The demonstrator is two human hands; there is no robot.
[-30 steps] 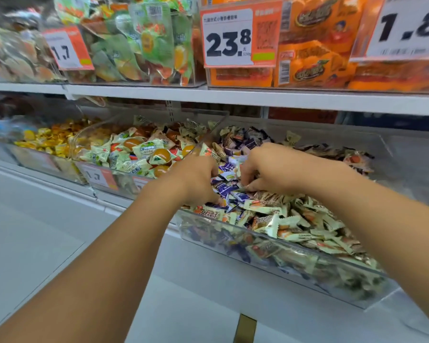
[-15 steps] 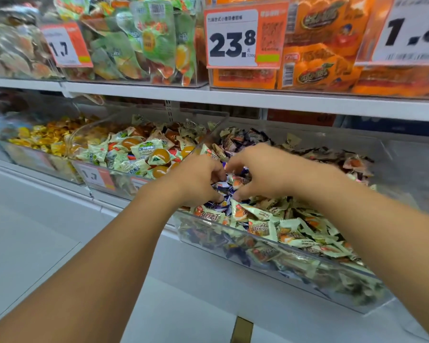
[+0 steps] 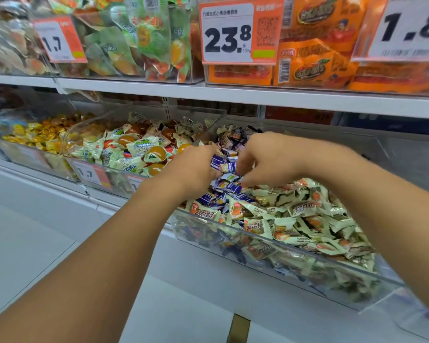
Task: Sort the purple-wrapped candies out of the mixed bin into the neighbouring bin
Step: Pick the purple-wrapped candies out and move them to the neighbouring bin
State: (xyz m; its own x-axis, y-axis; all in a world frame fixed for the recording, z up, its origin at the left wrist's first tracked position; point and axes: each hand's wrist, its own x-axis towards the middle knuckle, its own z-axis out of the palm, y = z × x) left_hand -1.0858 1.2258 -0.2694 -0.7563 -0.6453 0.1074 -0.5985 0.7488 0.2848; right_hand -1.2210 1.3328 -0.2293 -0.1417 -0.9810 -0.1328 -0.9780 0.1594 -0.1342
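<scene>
1. Shop shelving holds the clear mixed bin (image 3: 278, 248); purple-wrapped candies (image 3: 223, 164) cluster at its left end.
2. Left hand (image 3: 193, 169) and right hand (image 3: 265, 162), fingers curled, pinch purple candies.
3. Risk: loose pinches could drop candies, or drag pale green candies (image 3: 305, 219) across into the neighbouring bin (image 3: 94, 174).

White shelf (image 3: 124, 246), clear mixed bin (image 3: 282, 258), neighbouring bin (image 3: 114, 180)

White shop shelf (image 3: 233, 95), pale floor (image 3: 22, 231).
</scene>
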